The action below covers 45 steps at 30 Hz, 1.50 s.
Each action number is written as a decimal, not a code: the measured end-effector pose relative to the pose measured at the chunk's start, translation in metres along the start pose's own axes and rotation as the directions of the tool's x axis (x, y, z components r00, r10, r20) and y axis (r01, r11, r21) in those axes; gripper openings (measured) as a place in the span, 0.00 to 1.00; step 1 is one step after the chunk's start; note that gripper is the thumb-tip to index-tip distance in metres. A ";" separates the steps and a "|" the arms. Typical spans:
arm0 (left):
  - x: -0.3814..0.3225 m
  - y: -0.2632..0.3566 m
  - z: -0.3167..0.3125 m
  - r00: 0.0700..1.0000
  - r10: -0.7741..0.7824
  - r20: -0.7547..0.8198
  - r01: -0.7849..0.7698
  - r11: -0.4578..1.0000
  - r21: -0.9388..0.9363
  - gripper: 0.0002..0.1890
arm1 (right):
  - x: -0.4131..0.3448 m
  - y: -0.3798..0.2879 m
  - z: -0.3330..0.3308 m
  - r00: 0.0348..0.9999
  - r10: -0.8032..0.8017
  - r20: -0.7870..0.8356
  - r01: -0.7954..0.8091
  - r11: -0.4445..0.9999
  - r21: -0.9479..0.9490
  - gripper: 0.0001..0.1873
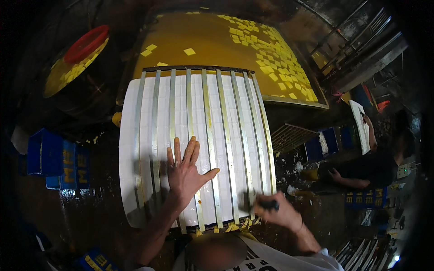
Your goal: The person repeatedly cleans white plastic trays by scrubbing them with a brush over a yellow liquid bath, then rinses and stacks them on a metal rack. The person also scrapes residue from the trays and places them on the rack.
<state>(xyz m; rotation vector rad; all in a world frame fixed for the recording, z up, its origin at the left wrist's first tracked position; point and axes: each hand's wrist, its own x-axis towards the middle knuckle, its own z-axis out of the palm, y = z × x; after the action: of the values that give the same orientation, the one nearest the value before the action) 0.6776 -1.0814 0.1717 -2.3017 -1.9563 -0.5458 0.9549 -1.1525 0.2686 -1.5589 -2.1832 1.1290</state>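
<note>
A wide white slab [198, 152], which looks like tofu marked in a grid, lies before me under a rack of long metal slats [208, 118]. My left hand [185, 176] rests flat on the slats and slab, its fingers spread and pointing away from me. At the near right corner, my right hand [283, 211] is closed around a dark handle [269, 204]. The hand is blurred, and the tool's blade or working end cannot be made out. Yellow scraps [232, 227] cling along the near ends of the slats.
Beyond the slab, a large vat [190, 30] of yellow liquid holds many floating yellow squares [271, 61]. A barrel [91, 89] with a red basin [86, 44] stands at left. Blue crates [45, 152] are stacked lower left. At right, another person [369, 166] holds a white board-like slab [360, 127].
</note>
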 end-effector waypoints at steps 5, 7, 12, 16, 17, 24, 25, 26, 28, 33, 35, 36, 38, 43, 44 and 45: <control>-0.004 -0.009 0.000 1.000 0.005 -0.011 -0.006 0.997 -0.071 0.52 | 0.055 -0.051 -0.038 0.962 -0.178 -0.208 0.183 0.983 0.001 0.11; -0.012 -0.018 -0.001 0.999 -0.040 0.015 0.041 0.996 -0.079 0.52 | 0.161 -0.064 -0.048 0.608 -0.650 -0.455 0.495 0.759 -0.422 0.09; 0.001 0.008 0.002 0.999 0.036 -0.031 -0.040 0.985 -0.167 0.51 | 0.367 -0.015 -0.102 0.650 -0.533 -0.542 0.263 0.827 -0.497 0.09; -0.002 0.001 0.000 1.000 0.010 -0.017 -0.014 0.981 -0.195 0.51 | 0.367 -0.001 -0.080 0.530 -0.636 -0.561 0.409 0.771 -0.488 0.12; -0.004 -0.002 0.000 1.000 -0.004 -0.012 0.002 0.981 -0.194 0.51 | 0.343 0.001 -0.065 0.668 -0.571 -0.478 0.338 0.804 -0.489 0.12; 0.001 -0.001 0.004 1.000 -0.009 -0.013 0.006 0.974 -0.228 0.49 | 0.013 -0.037 0.035 0.996 0.029 0.084 -0.029 1.000 0.000 0.09; 0.002 0.001 0.002 1.000 -0.009 -0.003 0.008 0.975 -0.221 0.49 | 0.000 -0.043 0.038 0.995 0.003 0.099 0.002 0.999 -0.051 0.10; 0.003 0.000 0.001 1.000 -0.016 0.006 0.017 0.977 -0.211 0.49 | 0.006 -0.050 0.027 0.993 0.059 0.107 -0.059 0.998 0.001 0.08; 0.001 -0.008 -0.001 0.999 -0.030 0.012 0.031 0.981 -0.193 0.49 | 0.046 -0.088 -0.011 0.996 0.068 0.059 -0.074 0.991 0.109 0.08; -0.007 -0.012 -0.003 0.998 -0.053 0.035 0.058 0.985 -0.163 0.49 | 0.280 -0.093 -0.040 0.756 -0.473 -0.453 0.418 0.881 -0.222 0.09; -0.001 0.002 -0.002 0.999 -0.011 0.051 0.022 0.974 -0.225 0.49 | 0.364 -0.063 -0.060 0.580 -0.611 -0.539 0.439 0.792 -0.424 0.09; 0.001 0.006 0.000 0.999 -0.005 0.038 0.014 0.973 -0.232 0.48 | 0.387 -0.048 -0.065 0.665 -0.525 -0.531 0.322 0.843 -0.430 0.10; -0.004 0.001 0.000 0.999 -0.011 0.034 0.019 0.972 -0.234 0.46 | 0.396 -0.046 -0.057 0.715 -0.499 -0.490 0.320 0.856 -0.406 0.11; -0.008 -0.017 0.001 0.998 -0.055 0.019 0.057 0.981 -0.185 0.37 | 0.283 -0.047 0.002 0.788 -0.528 -0.316 0.382 0.822 -0.422 0.14; -0.007 -0.019 -0.003 0.997 -0.054 0.046 0.064 0.959 -0.277 0.32 | 0.221 -0.065 0.018 0.936 -0.258 -0.239 0.207 0.953 -0.220 0.14; -0.009 -0.025 -0.008 0.997 -0.024 0.077 0.044 0.960 -0.277 0.32 | 0.168 -0.062 0.036 0.971 -0.193 -0.144 0.181 0.979 -0.090 0.07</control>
<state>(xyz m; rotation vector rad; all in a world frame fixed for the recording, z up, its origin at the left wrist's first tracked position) 0.6504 -1.0871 0.1719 -2.4853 -2.0745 -0.7991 0.8218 -1.0291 0.2480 -1.3825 -2.2383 0.8511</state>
